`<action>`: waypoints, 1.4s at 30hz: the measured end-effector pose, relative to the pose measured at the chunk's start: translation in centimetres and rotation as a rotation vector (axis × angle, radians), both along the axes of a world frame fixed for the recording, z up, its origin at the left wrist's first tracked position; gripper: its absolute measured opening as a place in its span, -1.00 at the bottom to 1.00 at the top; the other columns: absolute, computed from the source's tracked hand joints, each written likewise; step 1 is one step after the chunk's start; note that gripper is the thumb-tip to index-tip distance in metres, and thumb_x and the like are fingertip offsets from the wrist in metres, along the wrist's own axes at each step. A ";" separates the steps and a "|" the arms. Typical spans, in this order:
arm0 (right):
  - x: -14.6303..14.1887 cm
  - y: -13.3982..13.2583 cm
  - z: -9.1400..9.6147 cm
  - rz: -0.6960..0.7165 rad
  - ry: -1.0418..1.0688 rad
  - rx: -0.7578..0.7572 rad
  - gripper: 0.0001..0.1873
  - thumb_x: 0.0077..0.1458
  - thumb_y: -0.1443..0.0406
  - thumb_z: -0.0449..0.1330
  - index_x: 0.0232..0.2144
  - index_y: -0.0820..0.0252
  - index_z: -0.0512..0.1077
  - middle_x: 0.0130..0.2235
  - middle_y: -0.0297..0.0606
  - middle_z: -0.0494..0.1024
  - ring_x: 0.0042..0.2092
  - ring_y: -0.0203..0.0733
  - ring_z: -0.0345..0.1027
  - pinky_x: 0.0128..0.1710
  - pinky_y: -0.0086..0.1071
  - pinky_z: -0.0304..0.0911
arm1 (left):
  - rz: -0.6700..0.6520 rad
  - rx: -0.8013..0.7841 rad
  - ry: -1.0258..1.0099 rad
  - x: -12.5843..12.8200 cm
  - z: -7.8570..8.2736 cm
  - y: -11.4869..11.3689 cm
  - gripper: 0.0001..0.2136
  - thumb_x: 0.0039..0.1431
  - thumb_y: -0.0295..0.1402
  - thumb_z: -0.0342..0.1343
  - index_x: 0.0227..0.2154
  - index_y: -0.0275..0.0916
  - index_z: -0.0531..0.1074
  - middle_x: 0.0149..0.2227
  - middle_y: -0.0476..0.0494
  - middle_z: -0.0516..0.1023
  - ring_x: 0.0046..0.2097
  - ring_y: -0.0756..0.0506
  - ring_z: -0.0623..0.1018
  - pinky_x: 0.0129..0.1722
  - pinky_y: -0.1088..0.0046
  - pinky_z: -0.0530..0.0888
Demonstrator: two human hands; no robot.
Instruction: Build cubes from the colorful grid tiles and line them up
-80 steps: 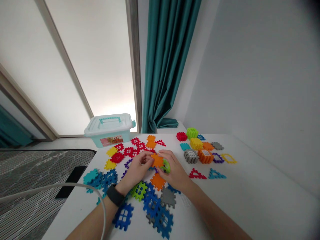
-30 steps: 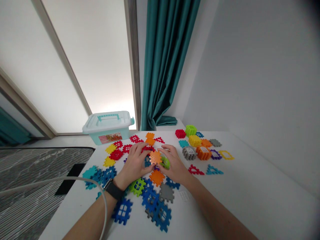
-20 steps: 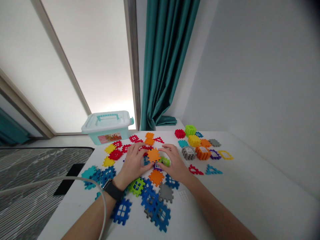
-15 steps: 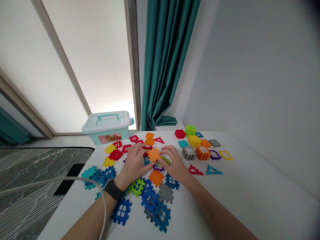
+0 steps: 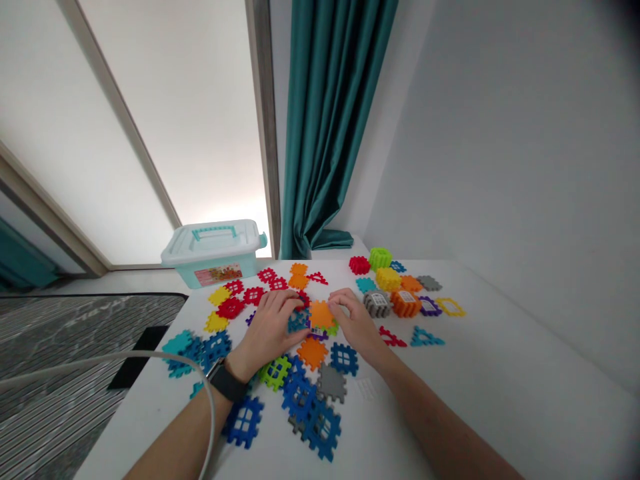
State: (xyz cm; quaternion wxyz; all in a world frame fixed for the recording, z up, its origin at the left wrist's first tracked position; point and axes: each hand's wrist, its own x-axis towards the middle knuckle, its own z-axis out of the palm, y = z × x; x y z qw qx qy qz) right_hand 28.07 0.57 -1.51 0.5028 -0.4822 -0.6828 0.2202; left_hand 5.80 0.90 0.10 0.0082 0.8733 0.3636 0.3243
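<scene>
Tile (image 5: 321, 315), orange, toothed: between the two hands, over the white table (image 5: 400, 400). Right hand (image 5: 357, 325): grasping the tile at its right edge, thumb and fingers together. Left hand (image 5: 270, 327): spread, gripping nothing, thumb and fingers apart. Purple piece (image 5: 318, 335), partly covered, just below the tile. Second orange square (image 5: 313, 353), lying flat nearer the wearer. Grey square (image 5: 331, 383), beyond that. Lidded box (image 5: 215, 257), far left. Teal curtain (image 5: 330, 133), behind.

The left forearm (image 5: 183, 421) is slanting inward from the lower left, the left grip (image 5: 273, 325) arching with thumb and fingers standing apart. The right forearm (image 5: 433, 410) is angling in opposite, the right grip (image 5: 354, 321) curling inward, its thumb and fingertips pinching close together.
</scene>
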 end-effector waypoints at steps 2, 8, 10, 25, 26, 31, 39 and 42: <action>-0.2 -0.2 0.0 0.006 -0.006 -0.015 -0.78 0.25 0.22 0.08 -0.44 0.10 0.39 -0.23 -0.24 0.47 -0.11 -0.10 0.39 -0.05 -0.23 0.29 | -0.021 0.001 0.010 -0.1 0.0 0.0 -0.51 0.10 -0.26 0.34 0.08 -0.17 0.37 0.11 -0.26 0.44 0.13 -0.31 0.40 0.12 0.07 0.35; -0.5 -0.5 0.1 0.037 -0.018 -0.061 -0.75 0.26 0.21 0.07 -0.45 0.12 0.39 -0.21 -0.24 0.48 -0.10 -0.11 0.39 -0.04 -0.23 0.29 | -0.039 0.036 0.053 -0.1 -0.2 0.0 -0.54 0.15 -0.28 0.30 0.11 -0.17 0.39 0.15 -0.30 0.41 0.16 -0.34 0.38 0.14 0.04 0.35; -0.5 -0.5 0.2 0.040 -0.029 -0.072 -0.74 0.27 0.21 0.05 -0.45 0.11 0.39 -0.21 -0.24 0.48 -0.11 -0.11 0.40 -0.05 -0.22 0.29 | -0.043 0.038 0.053 -0.1 -0.2 0.0 -0.57 0.16 -0.29 0.28 0.09 -0.17 0.41 0.14 -0.30 0.41 0.16 -0.34 0.38 0.13 0.04 0.35; 0.0 -1.0 0.2 0.096 -0.333 0.167 -0.44 0.16 0.27 0.25 0.19 0.06 0.26 0.12 -0.08 0.39 0.17 0.06 0.27 0.20 0.02 0.24 | 0.088 -0.005 -0.113 -0.6 -1.0 0.8 -0.57 0.14 -0.28 0.25 0.09 -0.16 0.42 0.13 -0.29 0.34 0.15 -0.33 0.38 0.13 0.04 0.39; 0.0 -0.9 0.2 0.098 -0.334 0.162 -0.43 0.15 0.28 0.26 0.20 0.06 0.26 0.12 -0.08 0.38 0.18 0.06 0.26 0.20 0.03 0.24 | 0.082 -0.011 -0.114 -0.6 -1.0 0.8 -0.57 0.14 -0.28 0.26 0.09 -0.17 0.42 0.13 -0.29 0.33 0.16 -0.33 0.38 0.14 0.04 0.39; 0.1 -0.7 0.1 0.102 -0.324 0.156 -0.46 0.13 0.31 0.26 0.16 0.08 0.29 0.09 -0.08 0.38 0.15 0.06 0.27 0.19 0.02 0.25 | 0.060 -0.030 -0.110 -0.4 -1.0 0.7 -0.56 0.13 -0.30 0.26 0.09 -0.17 0.40 0.14 -0.31 0.32 0.17 -0.34 0.37 0.13 0.01 0.38; -0.2 -1.0 0.2 0.101 -0.305 0.154 -0.47 0.08 0.33 0.28 0.11 0.11 0.30 0.06 -0.08 0.37 0.13 0.06 0.27 0.17 0.00 0.26 | 0.054 -0.047 -0.109 -0.1 -1.4 0.6 -0.58 0.13 -0.31 0.26 0.06 -0.18 0.38 0.12 -0.31 0.35 0.17 -0.32 0.38 0.14 0.02 0.38; -0.2 -1.0 0.3 0.106 -0.303 0.137 -0.46 0.08 0.34 0.27 0.11 0.10 0.29 0.07 -0.08 0.36 0.14 0.06 0.26 0.18 0.01 0.25 | 0.054 -0.039 -0.118 -0.1 -1.3 0.5 -0.59 0.14 -0.29 0.25 0.06 -0.18 0.40 0.12 -0.31 0.35 0.17 -0.33 0.38 0.14 0.02 0.38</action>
